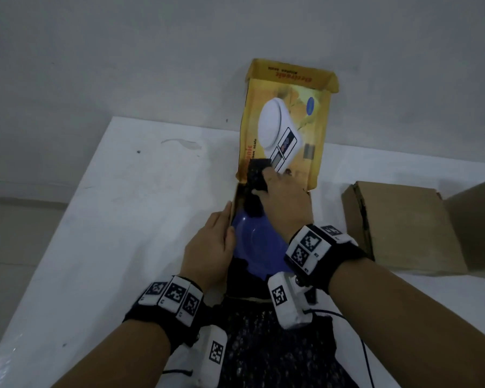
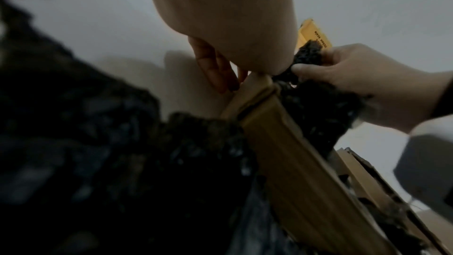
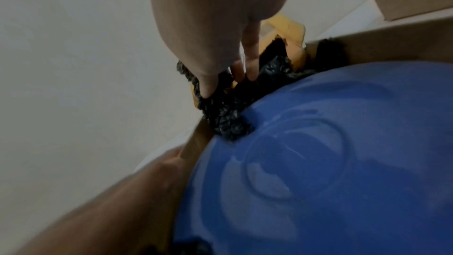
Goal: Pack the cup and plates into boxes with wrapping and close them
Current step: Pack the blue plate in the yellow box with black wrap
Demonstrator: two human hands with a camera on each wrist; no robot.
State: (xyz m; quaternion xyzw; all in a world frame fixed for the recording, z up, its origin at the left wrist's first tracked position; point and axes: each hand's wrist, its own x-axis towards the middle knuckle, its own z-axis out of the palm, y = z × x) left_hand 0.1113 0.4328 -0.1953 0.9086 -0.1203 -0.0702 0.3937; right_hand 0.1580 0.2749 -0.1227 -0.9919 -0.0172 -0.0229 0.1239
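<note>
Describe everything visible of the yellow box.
The yellow box is printed cardboard, open on the white table. Its lid stands up, showing a picture of a white kitchen scale, its end flap bent forward. A blue bowl and black wrap lie inside. The left hand holds its left wall; the right hand pinches the wrap at the hinge.

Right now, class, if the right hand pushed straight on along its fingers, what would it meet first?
Probably the open yellow lid, right behind the black wrap the right hand pinches.
</note>
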